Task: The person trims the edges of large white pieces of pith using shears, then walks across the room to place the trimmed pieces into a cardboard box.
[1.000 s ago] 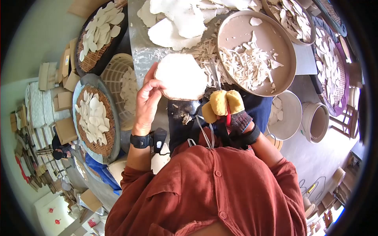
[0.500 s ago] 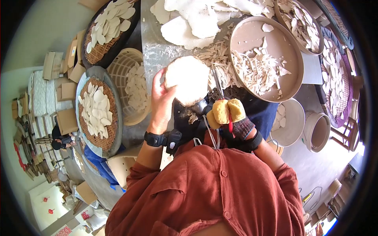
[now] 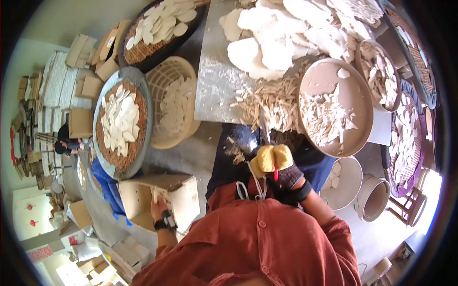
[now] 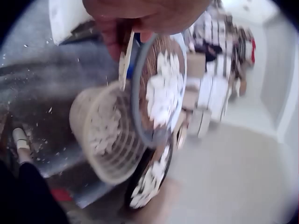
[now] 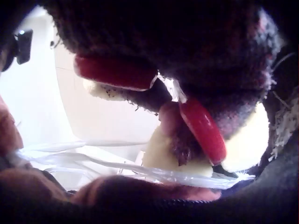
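Note:
My left hand [image 3: 159, 209] is at the mouth of an open cardboard box [image 3: 183, 202], low on the left in the head view. It pinches a thin pale slice [image 4: 125, 63], seen edge-on in the left wrist view under the hand [image 4: 149, 16]. Over the lap, my right hand [image 3: 281, 168] wears a dark knitted glove with yellow padded finger covers [image 3: 274, 158]. It grips a red-handled cutting tool, its metal blades [image 3: 265, 129] pointing at the table. Two red handles [image 5: 203, 130] show against the glove [image 5: 163, 42] in the right wrist view.
The metal table [image 3: 214, 71] bears large pale slices [image 3: 267, 43] and a heap of trimmings [image 3: 272, 102]. A round tray [image 3: 355, 90] of scraps is at its edge. A plastic basket [image 3: 188, 126] and woven trays [image 3: 100, 126] stand left, buckets [image 3: 353, 190] right.
My left hand has moved from above the lap down and left to the cardboard box, carrying the slice. The head view has shifted, showing more of the table. My right hand still grips the tool.

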{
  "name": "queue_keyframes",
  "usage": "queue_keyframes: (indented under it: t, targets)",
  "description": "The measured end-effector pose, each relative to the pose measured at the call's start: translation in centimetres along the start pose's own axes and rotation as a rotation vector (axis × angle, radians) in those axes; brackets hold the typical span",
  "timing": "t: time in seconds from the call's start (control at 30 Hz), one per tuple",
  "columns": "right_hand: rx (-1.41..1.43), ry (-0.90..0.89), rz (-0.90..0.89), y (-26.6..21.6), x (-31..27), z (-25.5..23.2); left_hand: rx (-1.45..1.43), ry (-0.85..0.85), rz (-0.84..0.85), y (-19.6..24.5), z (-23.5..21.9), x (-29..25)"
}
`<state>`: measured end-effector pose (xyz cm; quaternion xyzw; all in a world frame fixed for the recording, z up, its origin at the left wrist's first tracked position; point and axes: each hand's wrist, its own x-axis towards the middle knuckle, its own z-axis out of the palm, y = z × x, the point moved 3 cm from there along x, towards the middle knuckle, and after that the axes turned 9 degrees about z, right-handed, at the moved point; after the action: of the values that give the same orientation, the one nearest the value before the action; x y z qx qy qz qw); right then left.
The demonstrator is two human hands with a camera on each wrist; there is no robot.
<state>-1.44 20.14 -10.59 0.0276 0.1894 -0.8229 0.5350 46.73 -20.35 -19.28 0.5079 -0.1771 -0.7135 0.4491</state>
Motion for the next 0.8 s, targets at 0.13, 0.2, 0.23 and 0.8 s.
queue_keyframes:
  t: [0.13, 0.2, 0.23, 0.8]
  targets:
    - [-1.100, 0.201, -0.215, -1.0, -0.1, 1.1, 0.368, -0.444, 0.133, -1.9, 14.0, -4.6]
    - [-1.269, 0.098, -0.336, -1.4, -0.3, 2.6, 0.478, -0.816, 0.242, -5.5, 26.6, -8.4]
    - [-1.437, 0.088, -0.505, -1.3, -0.7, 3.3, 0.408, -0.862, 0.212, -7.9, 33.6, -10.9]
    - [-0.706, 0.355, -0.152, -2.3, -4.4, 0.7, 1.214, -1.037, 0.742, -34.9, 61.6, -20.8]
